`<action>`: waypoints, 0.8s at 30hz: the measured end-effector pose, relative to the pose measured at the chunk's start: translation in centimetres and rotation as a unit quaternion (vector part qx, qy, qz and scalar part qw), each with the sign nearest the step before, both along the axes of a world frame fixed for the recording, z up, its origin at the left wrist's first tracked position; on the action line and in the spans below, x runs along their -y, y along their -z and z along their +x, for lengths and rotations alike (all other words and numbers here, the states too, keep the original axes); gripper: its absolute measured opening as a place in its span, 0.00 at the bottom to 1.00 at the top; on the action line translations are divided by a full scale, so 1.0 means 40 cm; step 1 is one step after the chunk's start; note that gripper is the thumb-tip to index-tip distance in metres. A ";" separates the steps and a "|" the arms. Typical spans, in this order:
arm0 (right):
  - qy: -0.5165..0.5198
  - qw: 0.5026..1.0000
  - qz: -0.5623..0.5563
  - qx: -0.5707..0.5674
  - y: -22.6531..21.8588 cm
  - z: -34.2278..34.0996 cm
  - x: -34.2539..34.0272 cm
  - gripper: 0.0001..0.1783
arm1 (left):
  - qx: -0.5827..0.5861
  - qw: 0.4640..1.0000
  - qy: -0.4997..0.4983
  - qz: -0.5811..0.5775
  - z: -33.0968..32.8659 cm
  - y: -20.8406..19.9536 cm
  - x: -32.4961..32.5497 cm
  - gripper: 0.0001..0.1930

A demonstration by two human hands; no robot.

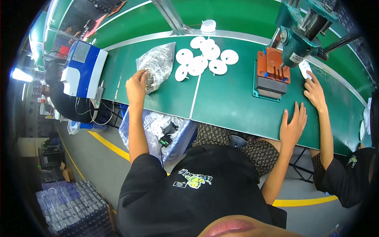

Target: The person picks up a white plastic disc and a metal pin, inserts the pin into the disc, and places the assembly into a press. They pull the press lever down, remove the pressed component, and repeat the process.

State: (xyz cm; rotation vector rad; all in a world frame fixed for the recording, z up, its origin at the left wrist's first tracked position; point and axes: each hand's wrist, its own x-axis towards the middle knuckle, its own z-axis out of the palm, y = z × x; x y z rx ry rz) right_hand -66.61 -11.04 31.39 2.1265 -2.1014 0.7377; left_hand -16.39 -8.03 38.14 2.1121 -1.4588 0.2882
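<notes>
My left hand (136, 83) is at the mouth of a clear plastic bag (162, 59), its fingers pinched together. Small dark metal pieces (149, 81) fill the bag's near end. Whatever the fingertips hold is too small to tell. Palm down, my right hand (293, 124) lies on the green table (229, 100) with fingers stretched out, holding nothing. It is nearest to the teal bench press (304, 37) with an orange-topped fixture (272, 73). Several flat white discs (197, 65), some with a thin stem, are scattered between bag and press.
At right, a co-worker's hand (314, 93) touches a white piece (304, 69) beside the press. A blue-and-white machine (85, 69) stands at the table's left end. Below the front edge is a lined bin (158, 130) of white parts. A white roll (208, 26) sits at the back.
</notes>
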 end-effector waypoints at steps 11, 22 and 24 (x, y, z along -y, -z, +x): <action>0.004 1.000 0.000 0.008 -0.007 -0.011 -0.007 0.27 | -0.203 0.978 0.009 -0.053 0.006 -0.008 -0.012 0.10; -0.006 1.000 -0.018 0.017 0.002 0.009 -0.012 0.26 | -0.173 0.984 0.030 -0.034 0.080 0.023 -0.013 0.12; -0.005 0.999 -0.029 0.043 -0.013 -0.007 -0.002 0.25 | -0.249 0.965 0.057 -0.049 0.076 0.022 -0.002 0.13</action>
